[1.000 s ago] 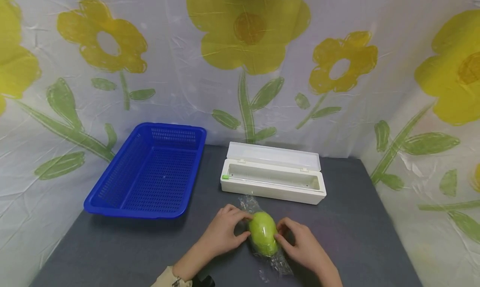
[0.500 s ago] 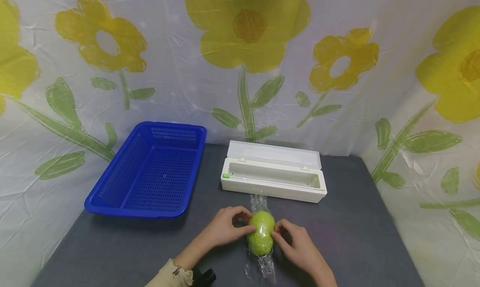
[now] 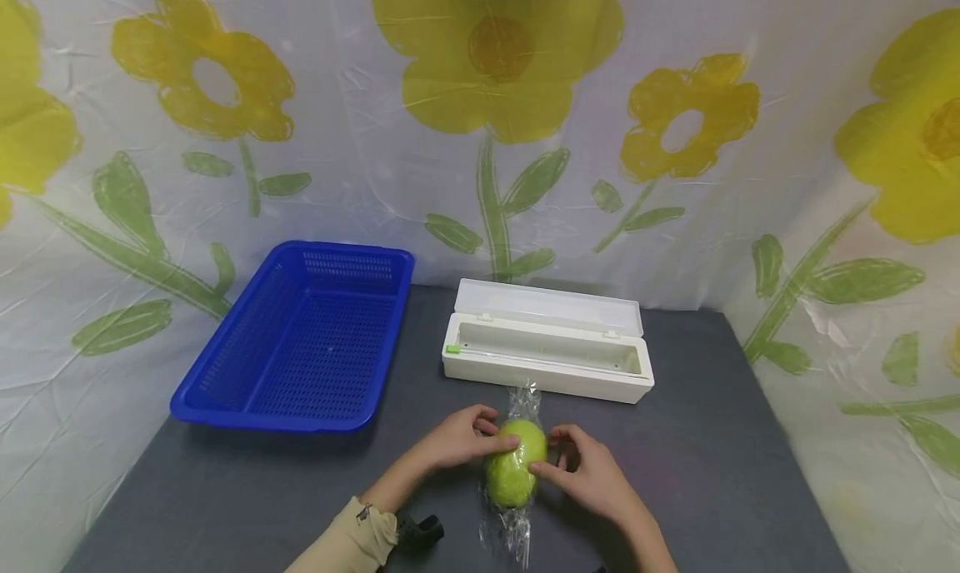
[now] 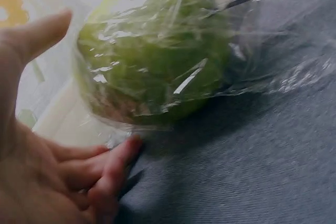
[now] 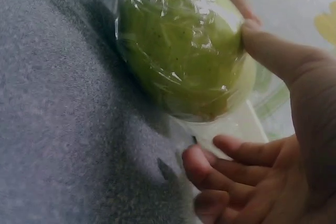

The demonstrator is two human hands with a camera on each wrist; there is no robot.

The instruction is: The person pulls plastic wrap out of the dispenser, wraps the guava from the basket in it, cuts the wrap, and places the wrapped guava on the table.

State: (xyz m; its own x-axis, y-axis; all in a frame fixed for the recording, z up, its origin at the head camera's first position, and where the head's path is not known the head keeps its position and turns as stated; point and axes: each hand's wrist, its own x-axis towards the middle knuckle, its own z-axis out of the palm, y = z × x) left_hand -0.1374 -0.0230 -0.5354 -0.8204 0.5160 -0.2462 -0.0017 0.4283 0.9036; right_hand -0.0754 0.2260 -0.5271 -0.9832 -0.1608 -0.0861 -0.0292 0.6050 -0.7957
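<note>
A green pear (image 3: 512, 475) with a dark stem, wrapped in crinkled clear cling film (image 3: 524, 404), lies between both hands. Film tails extend from its far and near ends. My left hand (image 3: 459, 441) is on its left: the thumb overlaps the pear in the head view but stands just off it in the left wrist view, with the loosely bent fingers (image 4: 113, 174) right at the film's edge. From the right, my right hand (image 3: 588, 475) sets its thumb (image 5: 273, 48) against the pear's side. Its other fingers curl near the pear's end, low over the table.
A white cling film box (image 3: 551, 379), lid raised, stands just behind the pear, a green slider at its left end. A blue perforated basket (image 3: 281, 419) sits at the back left. Dark grey cloth covers the table (image 3: 720, 473); a flower-printed curtain (image 3: 360, 181) surrounds it.
The pear has turned so that its film tails run nearly straight away from me, and it has shifted slightly left. Both hands have followed it, the left thumb reaching further over the top.
</note>
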